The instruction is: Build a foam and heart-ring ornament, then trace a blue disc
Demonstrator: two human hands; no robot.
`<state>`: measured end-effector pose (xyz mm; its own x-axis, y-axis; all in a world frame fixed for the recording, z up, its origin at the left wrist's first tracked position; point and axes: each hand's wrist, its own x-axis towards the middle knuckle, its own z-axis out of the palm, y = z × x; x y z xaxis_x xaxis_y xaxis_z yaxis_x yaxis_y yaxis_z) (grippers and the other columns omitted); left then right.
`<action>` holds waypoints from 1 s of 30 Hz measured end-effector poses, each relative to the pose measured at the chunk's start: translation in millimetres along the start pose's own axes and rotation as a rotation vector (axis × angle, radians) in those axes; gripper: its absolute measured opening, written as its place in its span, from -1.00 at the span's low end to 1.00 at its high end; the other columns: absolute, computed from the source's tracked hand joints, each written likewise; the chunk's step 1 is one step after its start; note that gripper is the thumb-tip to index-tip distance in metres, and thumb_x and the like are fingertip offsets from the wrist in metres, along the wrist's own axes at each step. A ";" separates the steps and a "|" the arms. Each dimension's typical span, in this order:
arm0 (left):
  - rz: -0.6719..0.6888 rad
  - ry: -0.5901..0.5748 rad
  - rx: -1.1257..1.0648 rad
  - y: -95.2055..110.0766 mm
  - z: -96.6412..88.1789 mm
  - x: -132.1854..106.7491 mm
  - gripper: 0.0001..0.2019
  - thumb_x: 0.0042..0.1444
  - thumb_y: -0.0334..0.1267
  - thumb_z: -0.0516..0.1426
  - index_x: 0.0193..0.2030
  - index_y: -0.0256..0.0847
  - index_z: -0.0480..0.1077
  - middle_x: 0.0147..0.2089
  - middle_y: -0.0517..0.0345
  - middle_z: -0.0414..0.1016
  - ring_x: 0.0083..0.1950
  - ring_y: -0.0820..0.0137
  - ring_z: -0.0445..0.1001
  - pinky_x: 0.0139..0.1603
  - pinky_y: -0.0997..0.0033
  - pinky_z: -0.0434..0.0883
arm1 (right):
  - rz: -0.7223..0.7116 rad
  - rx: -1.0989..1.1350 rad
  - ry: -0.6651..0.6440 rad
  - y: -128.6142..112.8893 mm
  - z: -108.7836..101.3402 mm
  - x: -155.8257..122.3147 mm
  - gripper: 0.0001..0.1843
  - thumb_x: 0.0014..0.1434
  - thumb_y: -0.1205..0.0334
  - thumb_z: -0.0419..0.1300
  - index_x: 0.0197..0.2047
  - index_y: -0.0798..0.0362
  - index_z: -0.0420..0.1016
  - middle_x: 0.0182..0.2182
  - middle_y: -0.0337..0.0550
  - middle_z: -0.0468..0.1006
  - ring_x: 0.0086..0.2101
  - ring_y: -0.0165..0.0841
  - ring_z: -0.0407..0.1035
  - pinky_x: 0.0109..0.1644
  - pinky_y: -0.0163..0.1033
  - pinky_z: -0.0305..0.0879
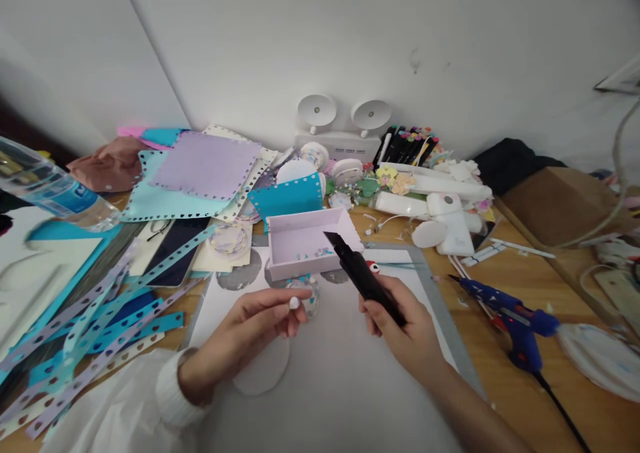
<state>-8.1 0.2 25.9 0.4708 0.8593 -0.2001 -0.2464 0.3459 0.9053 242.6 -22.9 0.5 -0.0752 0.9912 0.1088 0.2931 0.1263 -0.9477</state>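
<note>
My right hand [400, 319] is wrapped round a black utility knife [367, 283], its blade pointing up and to the left. Between the thumb and fingertips of my left hand [260, 319] is a small white piece [295, 303], too small to name exactly. Just behind that hand lies a clear round item [313, 299] with blue bits, partly hidden by the fingers. Under my left wrist a white disc [265, 366] rests on the white sheet [340, 386]. Farther back stands a lilac open box [300, 266] holding small blue and purple bits. The hands are apart.
Punched paper strips [145, 286] and a tilted water bottle [55, 186] are at left. A blue glue gun [520, 319] with its cord lies at right. Punched coloured sheets [205, 166], markers [407, 146], and a two-headed white lamp [340, 143] line the back.
</note>
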 end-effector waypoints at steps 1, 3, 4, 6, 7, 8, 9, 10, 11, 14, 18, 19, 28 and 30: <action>0.007 0.004 -0.016 -0.5 -0.9 -0.7 -0.73 0.14 -0.12 0.26 -0.06 -0.13 0.58 -0.30 0.07 0.55 -0.36 0.50 0.39 -0.32 0.52 0.37 | -0.024 -0.055 0.003 1.1 -0.1 -0.6 -0.71 0.30 0.12 0.11 0.06 -0.03 0.29 -0.39 -0.24 0.47 -0.54 -0.45 0.32 -0.46 -0.32 0.31; 0.040 0.030 0.002 -2.2 -3.4 -1.7 -0.78 0.15 -0.15 0.26 -0.09 -0.13 0.59 -0.31 0.08 0.56 -0.39 0.51 0.40 -0.33 0.53 0.38 | -0.076 -0.150 -0.023 -0.3 0.1 -1.8 -0.66 0.28 0.15 0.12 0.11 -0.06 0.26 -0.33 -0.22 0.49 -0.46 -0.42 0.37 -0.39 -0.33 0.34; 0.066 0.049 0.023 -3.5 -5.0 -2.0 -0.79 0.14 -0.17 0.27 -0.11 -0.15 0.59 -0.33 0.09 0.57 -0.40 0.51 0.41 -0.34 0.53 0.39 | -0.096 -0.181 -0.050 -2.2 0.5 -2.6 -0.65 0.28 0.17 0.13 0.13 -0.07 0.25 -0.31 -0.22 0.49 -0.44 -0.42 0.38 -0.37 -0.34 0.35; 0.118 0.088 0.062 -6.2 -8.0 -1.9 -0.81 0.11 -0.19 0.29 -0.14 -0.18 0.57 -0.35 0.10 0.57 -0.41 0.51 0.44 -0.36 0.53 0.42 | -0.122 -0.206 -0.107 -6.0 1.6 -4.7 -0.65 0.29 0.20 0.11 0.14 -0.08 0.23 -0.33 -0.25 0.48 -0.43 -0.43 0.38 -0.37 -0.37 0.34; 0.142 0.107 0.077 -7.2 -9.1 -1.7 -0.81 0.10 -0.22 0.30 -0.14 -0.19 0.56 -0.35 0.11 0.57 -0.42 0.50 0.45 -0.37 0.53 0.43 | -0.127 -0.210 -0.131 -7.4 2.3 -5.8 -0.66 0.30 0.21 0.09 0.13 -0.08 0.23 -0.35 -0.27 0.46 -0.44 -0.44 0.37 -0.39 -0.38 0.33; 0.164 0.120 0.091 -7.6 -9.7 -1.6 -0.79 0.09 -0.25 0.30 -0.13 -0.20 0.54 -0.34 0.11 0.56 -0.42 0.50 0.47 -0.38 0.55 0.44 | -0.127 -0.214 -0.147 -8.3 2.9 -6.9 -0.69 0.31 0.22 0.07 0.11 -0.08 0.23 -0.38 -0.28 0.45 -0.46 -0.45 0.35 -0.41 -0.39 0.31; 0.186 0.131 0.106 -7.5 -9.7 -1.8 -0.78 0.08 -0.27 0.31 -0.11 -0.21 0.51 -0.34 0.13 0.56 -0.42 0.50 0.48 -0.40 0.56 0.44 | -0.122 -0.221 -0.155 -8.9 3.4 -7.8 -0.70 0.31 0.22 0.06 0.10 -0.08 0.23 -0.40 -0.30 0.43 -0.48 -0.46 0.34 -0.42 -0.40 0.30; 0.208 0.137 0.124 -6.7 -9.2 -2.4 -0.78 0.08 -0.30 0.30 -0.11 -0.21 0.49 -0.34 0.14 0.55 -0.42 0.50 0.50 -0.41 0.57 0.45 | -0.115 -0.228 -0.159 -9.3 3.7 -8.5 -0.71 0.32 0.22 0.05 0.10 -0.07 0.23 -0.41 -0.31 0.42 -0.48 -0.46 0.33 -0.42 -0.40 0.29; 0.231 0.137 0.153 -5.6 -8.1 -3.4 -0.80 0.09 -0.32 0.30 -0.13 -0.21 0.46 -0.34 0.16 0.54 -0.42 0.50 0.51 -0.42 0.59 0.45 | -0.107 -0.234 -0.160 -9.9 3.6 -8.9 -0.72 0.33 0.22 0.04 0.10 -0.07 0.23 -0.42 -0.31 0.42 -0.48 -0.46 0.33 -0.42 -0.40 0.29; 0.330 0.120 0.365 -2.6 -2.8 -9.0 -0.90 0.14 -0.34 0.25 -0.22 -0.21 0.41 -0.33 0.18 0.52 -0.37 0.50 0.52 -0.36 0.59 0.47 | -0.085 -0.252 -0.154 -13.9 1.2 -10.9 -0.71 0.34 0.20 0.02 0.11 -0.06 0.22 -0.43 -0.32 0.43 -0.48 -0.45 0.34 -0.40 -0.40 0.31; 0.525 0.001 0.875 -8.1 4.7 -16.2 -0.89 0.20 -0.38 0.20 -0.15 -0.19 0.39 -0.23 0.17 0.52 -0.25 0.49 0.51 -0.22 0.56 0.46 | -0.082 -0.368 -0.116 -23.0 -4.1 -25.2 -0.73 0.34 0.18 0.03 0.10 -0.05 0.26 -0.45 -0.33 0.47 -0.52 -0.45 0.36 -0.46 -0.42 0.32; 0.564 -0.050 0.992 -11.1 6.3 -17.0 -0.89 0.22 -0.39 0.18 -0.13 -0.20 0.38 -0.19 0.15 0.51 -0.20 0.46 0.50 -0.18 0.53 0.45 | -0.072 -0.402 -0.093 -24.6 -4.8 -32.0 -0.71 0.33 0.18 0.04 0.11 -0.05 0.25 -0.40 -0.29 0.51 -0.47 -0.43 0.42 -0.43 -0.42 0.35; 0.604 -0.118 1.423 -33.2 6.7 -15.6 -0.88 0.29 -0.33 0.10 -0.29 -0.23 0.40 -0.27 0.18 0.50 -0.21 0.34 0.41 -0.15 0.28 0.30 | 0.073 -0.549 -0.059 -13.3 7.8 -113.3 -0.52 0.32 0.21 0.00 0.29 -0.04 0.18 0.10 -0.05 0.45 0.07 -0.27 0.41 0.05 -0.26 0.44; 0.615 -0.086 1.407 -36.7 3.9 -15.9 -0.91 0.27 -0.33 0.13 -0.28 -0.22 0.41 -0.26 0.20 0.51 -0.19 0.34 0.39 -0.14 0.28 0.28 | 0.082 -0.572 -0.025 -8.1 16.1 -127.9 -0.52 0.33 0.21 -0.01 0.31 -0.05 0.17 0.08 -0.03 0.44 0.03 -0.28 0.44 -0.05 -0.31 0.48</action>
<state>-3.2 -27.7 -2.7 0.6576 0.6903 0.3018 0.5357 -0.7100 0.4571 234.6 -151.4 -10.5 -0.0511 0.9983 0.0284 0.7671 0.0574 -0.6389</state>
